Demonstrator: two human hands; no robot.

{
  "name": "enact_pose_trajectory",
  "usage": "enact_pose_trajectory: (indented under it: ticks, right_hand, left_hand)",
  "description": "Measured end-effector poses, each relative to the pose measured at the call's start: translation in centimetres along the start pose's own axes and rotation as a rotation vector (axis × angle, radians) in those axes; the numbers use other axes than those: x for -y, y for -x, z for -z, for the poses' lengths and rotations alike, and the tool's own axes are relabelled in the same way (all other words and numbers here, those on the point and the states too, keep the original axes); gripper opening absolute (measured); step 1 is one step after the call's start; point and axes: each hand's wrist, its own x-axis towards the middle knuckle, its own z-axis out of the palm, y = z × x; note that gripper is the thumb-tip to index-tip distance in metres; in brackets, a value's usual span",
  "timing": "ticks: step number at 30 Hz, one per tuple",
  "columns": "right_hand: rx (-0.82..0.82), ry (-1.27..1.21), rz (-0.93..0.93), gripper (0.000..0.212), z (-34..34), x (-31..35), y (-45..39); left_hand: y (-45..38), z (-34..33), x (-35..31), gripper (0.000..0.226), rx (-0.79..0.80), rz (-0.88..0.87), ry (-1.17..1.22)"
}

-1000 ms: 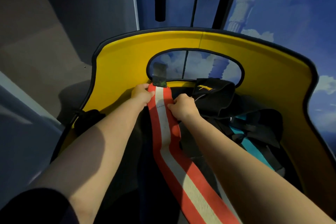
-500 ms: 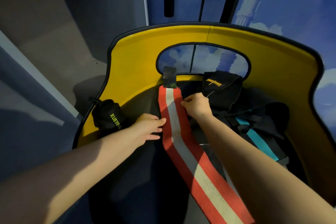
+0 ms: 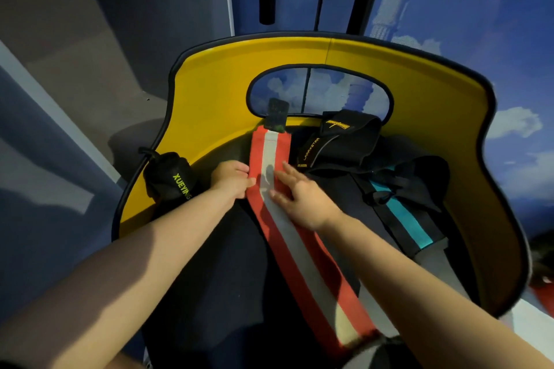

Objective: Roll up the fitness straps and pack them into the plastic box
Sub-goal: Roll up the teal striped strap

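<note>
I have the red strap (image 3: pixel 295 237) laid flat along the dark counter (image 3: pixel 209 278), its white stripe running from the near edge up to the far edge, where a black tab (image 3: pixel 276 115) at its tip leans on the yellow screen (image 3: pixel 215 93). My left hand (image 3: pixel 232 178) pinches the strap's left edge near the far end, fingers curled onto the red border. My right hand (image 3: pixel 299 193) lies released on the strap just beside it, fingers straight and spread, pressing the webbing down. The picture is a little blurred there, so I cannot say how hard it bears.

I judge this to be the smoothing step, ahead of any rolling: the strap is still at full length and no coil has begun. No plastic box shows from here.

Other black straps (image 3: pixel 338 141) are heaped at the far right of the counter, one with a teal stripe (image 3: pixel 401 219). A black pouch (image 3: pixel 169 175) sits at the left edge against the screen.

Next I would take the far tip in both hands, fold the tab inward and start a tight first turn, keeping the edges aligned so the roll does not cone sideways.
</note>
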Motion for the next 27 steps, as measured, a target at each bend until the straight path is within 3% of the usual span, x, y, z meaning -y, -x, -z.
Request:
enact_pose_trajectory:
  ticks: [6, 13, 16, 20, 27]
  right_hand:
    - [0.024, 0.120, -0.063, 0.047, -2.7, -0.7, -0.4]
    - [0.097, 0.380, -0.014, 0.050, -3.5, -1.8, -0.4]
    - [0.074, 0.301, -0.012, 0.051, -3.0, -1.6, 0.0]
    - [-0.036, 0.219, 0.021, 0.048, -1.3, -1.4, 2.0]
    - [-0.171, 0.253, -0.003, 0.041, 2.8, -4.7, 5.8]
  left_hand:
    - [-1.0, -0.7, -0.3, 0.031, -0.046, -0.196, -0.161]
    - [0.7, -0.8, 1.5, 0.066, 0.038, -0.388, -0.512]
    - [1.4, -0.8, 1.7, 0.057, 0.076, -0.419, -0.619]
    - [2.0, -0.6, 1.0, 0.049, 0.000, -0.456, -0.679]
    - [4.7, -2.8, -0.9, 0.034, 0.019, -0.740, -0.671]
